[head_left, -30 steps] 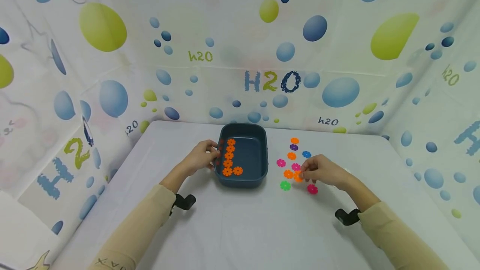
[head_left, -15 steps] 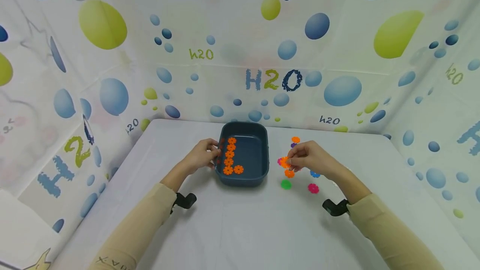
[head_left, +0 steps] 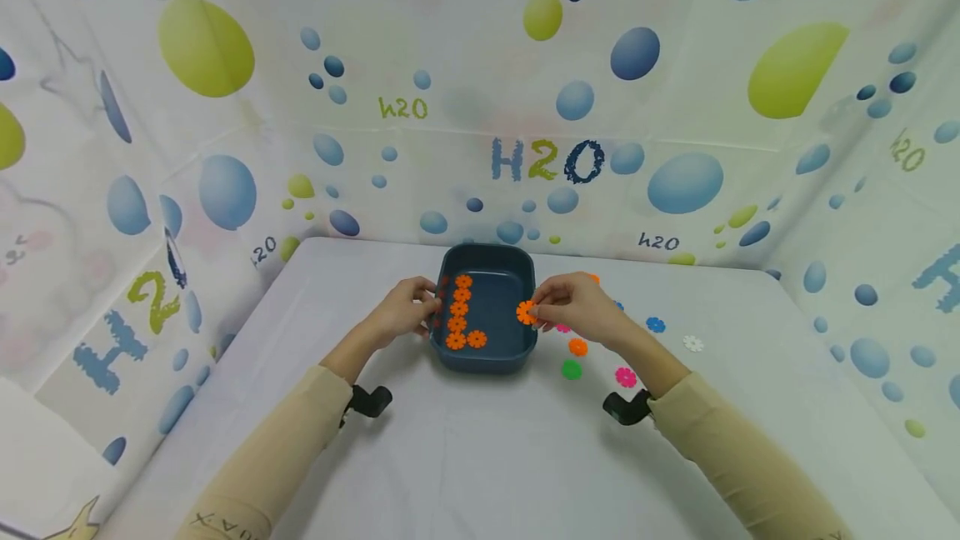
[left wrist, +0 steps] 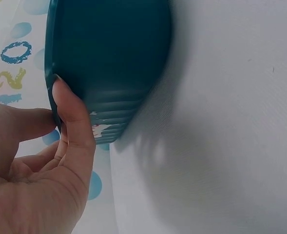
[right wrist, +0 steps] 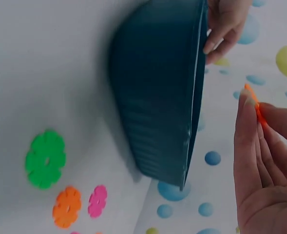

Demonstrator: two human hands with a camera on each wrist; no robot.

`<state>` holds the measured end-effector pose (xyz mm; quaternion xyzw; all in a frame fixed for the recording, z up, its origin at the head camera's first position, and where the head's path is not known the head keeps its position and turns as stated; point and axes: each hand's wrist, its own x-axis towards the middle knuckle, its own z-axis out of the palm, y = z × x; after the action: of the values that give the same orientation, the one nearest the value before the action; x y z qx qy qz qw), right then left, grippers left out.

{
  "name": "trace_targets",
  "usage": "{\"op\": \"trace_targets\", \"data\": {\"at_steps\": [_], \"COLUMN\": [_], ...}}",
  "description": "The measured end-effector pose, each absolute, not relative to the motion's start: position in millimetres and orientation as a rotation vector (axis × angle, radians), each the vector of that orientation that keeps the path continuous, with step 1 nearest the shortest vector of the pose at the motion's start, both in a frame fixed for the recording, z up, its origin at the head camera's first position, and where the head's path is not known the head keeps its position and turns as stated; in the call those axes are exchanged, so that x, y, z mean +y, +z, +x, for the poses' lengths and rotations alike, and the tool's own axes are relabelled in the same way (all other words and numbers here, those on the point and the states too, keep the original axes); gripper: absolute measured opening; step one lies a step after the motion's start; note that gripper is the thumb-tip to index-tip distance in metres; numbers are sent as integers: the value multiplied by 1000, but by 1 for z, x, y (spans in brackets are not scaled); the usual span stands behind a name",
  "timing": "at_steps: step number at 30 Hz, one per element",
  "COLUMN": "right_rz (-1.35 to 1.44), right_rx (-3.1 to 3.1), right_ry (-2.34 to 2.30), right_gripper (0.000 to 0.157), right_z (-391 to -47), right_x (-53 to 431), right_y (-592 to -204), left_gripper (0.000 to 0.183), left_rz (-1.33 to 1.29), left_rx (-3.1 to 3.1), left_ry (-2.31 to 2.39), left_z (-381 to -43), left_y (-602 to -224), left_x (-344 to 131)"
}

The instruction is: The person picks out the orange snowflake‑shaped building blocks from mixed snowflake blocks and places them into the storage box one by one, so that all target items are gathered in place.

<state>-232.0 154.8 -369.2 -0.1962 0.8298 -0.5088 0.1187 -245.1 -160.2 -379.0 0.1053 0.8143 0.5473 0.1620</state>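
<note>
Orange flower disc held over the right rim of the dark blue basin

The right hand pinches the disc between thumb and fingers, which cover its right edge. Its outline is notched into petals; whether it has a centre hole is too small to tell. Its flat face looks toward the head camera, round, with no long axis there. The right wrist view shows it almost edge-on, a thin slanting sliver, clear of the rim.

The left hand pinches the basin's left rim, some fingers hidden. Both wrist views cut the basin off at the top. Inside, 6 orange discs form an L: 5 in a column, 1 beside its near end.

On the worktop, the right hand partly hides a pink disc; a green disc shows whole.
</note>
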Motion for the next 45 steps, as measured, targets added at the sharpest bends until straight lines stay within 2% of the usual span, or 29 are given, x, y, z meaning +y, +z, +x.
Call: {"op": "trace_targets", "data": {"at_steps": [8,20,35,45], "right_rz": [-587,-594,-457,-308], "right_rx": [2466,2549,2676,2759], "right_ry": [-1485,-1381,-1180,-1000], "right_gripper": [12,12,14,5], "right_z": [-248,-261,-276,-282], "right_x": [124,87,58,49], "right_y": [-380,-396,-417,-422], "left_gripper": [38,38,39,37], "left_rz": [286,310,298,285], "left_rx": [2334,2316,2320,2338], "left_ry": [1558,1568,1570,1558], "left_z": [-268,-268,-266,-268], "left_y": [-413,-417,-413,-412], "left_x": [-166,-166,-167,-166]}}
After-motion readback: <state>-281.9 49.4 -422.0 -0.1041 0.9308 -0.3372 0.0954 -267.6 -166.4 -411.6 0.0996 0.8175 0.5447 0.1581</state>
